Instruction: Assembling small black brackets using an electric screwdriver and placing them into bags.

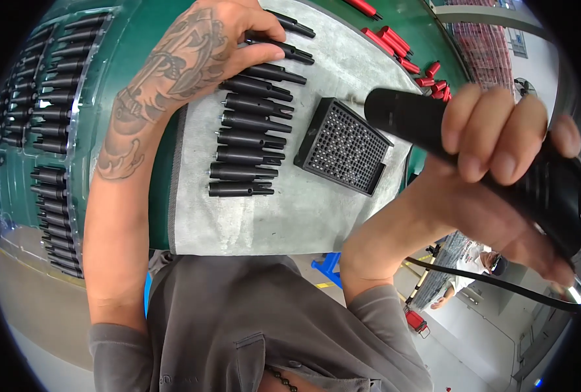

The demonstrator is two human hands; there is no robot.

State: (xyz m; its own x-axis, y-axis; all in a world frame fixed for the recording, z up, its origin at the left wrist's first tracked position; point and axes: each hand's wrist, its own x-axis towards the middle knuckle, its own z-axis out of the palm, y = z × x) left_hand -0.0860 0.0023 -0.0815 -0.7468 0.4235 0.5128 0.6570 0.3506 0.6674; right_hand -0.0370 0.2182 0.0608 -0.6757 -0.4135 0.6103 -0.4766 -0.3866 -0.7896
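My left hand reaches to the far end of a row of black slotted tubes, its thumb and forefinger closed around one black tube. The other tubes lie side by side on a grey mat, slotted ends pointing right; several show a small metal pin at the left end. My right hand is raised at the right, fingers wrapped round a black corded power tool that looks like an electric screwdriver. Its narrower end points left, above a black tray full of small metal pieces in a grid of holes.
Clear plastic trays of more black tubes stand on the green table at the left. Red cylinders lie at the far right of the table. A black cable hangs at the right. Another person is in the background.
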